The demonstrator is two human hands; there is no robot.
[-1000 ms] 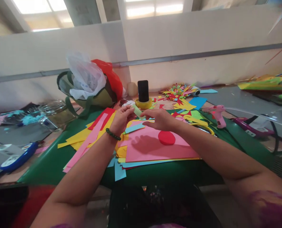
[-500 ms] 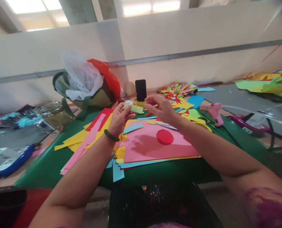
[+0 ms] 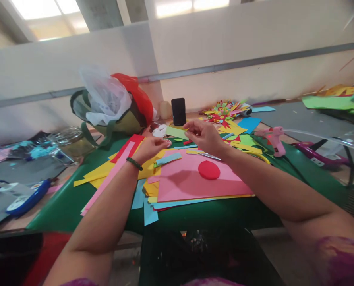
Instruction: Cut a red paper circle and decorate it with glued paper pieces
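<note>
My right hand (image 3: 205,137) is closed in a pinch on the right end of a light green paper strip (image 3: 176,132), held above the table. Lower and to the left, my left hand (image 3: 151,147), with a dark beaded bracelet at its wrist, has its fingers pressed together at a small round red-and-white piece (image 3: 167,143). Below the hands a red paper disc (image 3: 209,170) lies on a pink sheet (image 3: 188,188). Scissors (image 3: 209,155) rest partly under my right wrist, and a folded light blue strip (image 3: 168,159) lies left of them.
A phone (image 3: 178,111) stands upright at the back. A pink glue gun (image 3: 276,139) sits on the right with its cord trailing. On the left are a bag (image 3: 120,123) stuffed with plastic, yellow paper strips (image 3: 97,174) and a blue-and-white device (image 3: 29,196). Colourful paper flowers (image 3: 224,110) lie behind.
The light green strip has passed from my left hand to my right. My left hand has moved down and left to the round piece. The view has shifted slightly.
</note>
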